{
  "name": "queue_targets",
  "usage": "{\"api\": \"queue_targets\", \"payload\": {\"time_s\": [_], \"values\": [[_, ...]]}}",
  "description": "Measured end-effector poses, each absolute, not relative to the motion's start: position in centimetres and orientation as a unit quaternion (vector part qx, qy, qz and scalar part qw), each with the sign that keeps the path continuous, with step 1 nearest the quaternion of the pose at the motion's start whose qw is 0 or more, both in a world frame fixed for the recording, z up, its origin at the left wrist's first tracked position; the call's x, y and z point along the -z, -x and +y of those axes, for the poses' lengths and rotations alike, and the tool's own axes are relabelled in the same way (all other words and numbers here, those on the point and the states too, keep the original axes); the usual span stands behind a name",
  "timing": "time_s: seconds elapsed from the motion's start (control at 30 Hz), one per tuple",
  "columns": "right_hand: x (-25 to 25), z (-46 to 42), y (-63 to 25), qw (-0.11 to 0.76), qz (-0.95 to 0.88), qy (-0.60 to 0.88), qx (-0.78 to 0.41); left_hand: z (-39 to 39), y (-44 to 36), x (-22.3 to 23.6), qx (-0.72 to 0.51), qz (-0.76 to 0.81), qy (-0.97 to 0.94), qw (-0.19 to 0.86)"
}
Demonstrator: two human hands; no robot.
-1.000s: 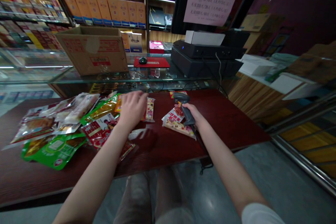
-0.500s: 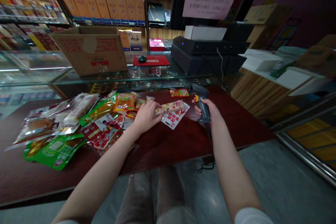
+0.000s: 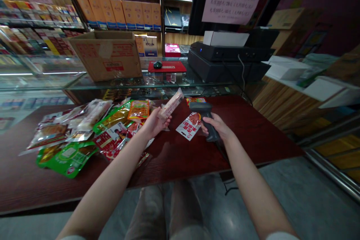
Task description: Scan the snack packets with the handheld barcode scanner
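My left hand [image 3: 156, 122] is closed on a long, pale wrapped snack bar [image 3: 172, 104], raised and tilted up to the right over the dark red table. In my right hand [image 3: 218, 126] is a dark grey barcode scanner [image 3: 206, 114], its head turned left toward the bar. Between the two hands, a red and white snack packet [image 3: 189, 125] lies flat on the table. Left of my left hand is a heap of snack packets, among them a green pouch [image 3: 70, 159], an orange packet [image 3: 138, 110] and a clear vacuum pack [image 3: 52, 135].
An open cardboard box [image 3: 108, 56] stands on the glass counter [image 3: 75, 82] behind the table. A mouse [image 3: 157, 65] rests on a red mat [image 3: 174, 67], left of a black cash drawer [image 3: 225, 65]. One small packet [image 3: 196, 100] lies at the table's back edge.
My left hand has lifted the snack bar off the red and white packet and tilted it upward. The scanner has moved left, its head swung toward the bar.
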State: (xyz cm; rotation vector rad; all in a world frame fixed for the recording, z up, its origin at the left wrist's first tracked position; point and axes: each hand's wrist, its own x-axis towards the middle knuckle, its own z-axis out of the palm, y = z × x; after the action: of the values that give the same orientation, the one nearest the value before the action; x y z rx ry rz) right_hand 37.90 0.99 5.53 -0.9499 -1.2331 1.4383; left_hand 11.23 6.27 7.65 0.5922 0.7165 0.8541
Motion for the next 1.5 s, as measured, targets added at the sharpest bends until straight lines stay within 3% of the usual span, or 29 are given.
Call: {"api": "queue_targets", "payload": {"time_s": [0.7,0.8,0.97,1.07,1.17,1.33,1.5], "values": [[-5.4,0.7,-36.8,0.499,-0.510,0.438,-0.546,7.0,-10.6,-7.3,-0.378,0.354,-0.345,0.783],[-5.6,0.6,-37.0,0.508,-0.506,0.437,-0.544,6.4,-10.6,-7.7,-0.395,0.418,-0.479,0.663],[-5.7,0.7,-37.4,0.512,-0.494,0.421,-0.563,5.1,-9.2,-9.9,-0.426,0.550,-0.702,0.155],[-5.4,0.9,-37.5,0.511,-0.488,0.422,-0.568,5.0,-7.4,-11.0,-0.366,0.629,-0.685,-0.025],[-5.1,1.1,-37.3,0.510,-0.485,0.431,-0.565,5.6,-5.4,-10.8,-0.303,0.693,-0.648,-0.091],[-4.9,1.2,-37.3,0.503,-0.492,0.439,-0.558,6.1,-2.4,-9.3,-0.256,0.735,-0.624,-0.067],[-5.3,0.9,-37.6,0.515,-0.483,0.446,-0.550,4.9,-2.7,-10.9,-0.237,0.706,-0.662,-0.087]]}}
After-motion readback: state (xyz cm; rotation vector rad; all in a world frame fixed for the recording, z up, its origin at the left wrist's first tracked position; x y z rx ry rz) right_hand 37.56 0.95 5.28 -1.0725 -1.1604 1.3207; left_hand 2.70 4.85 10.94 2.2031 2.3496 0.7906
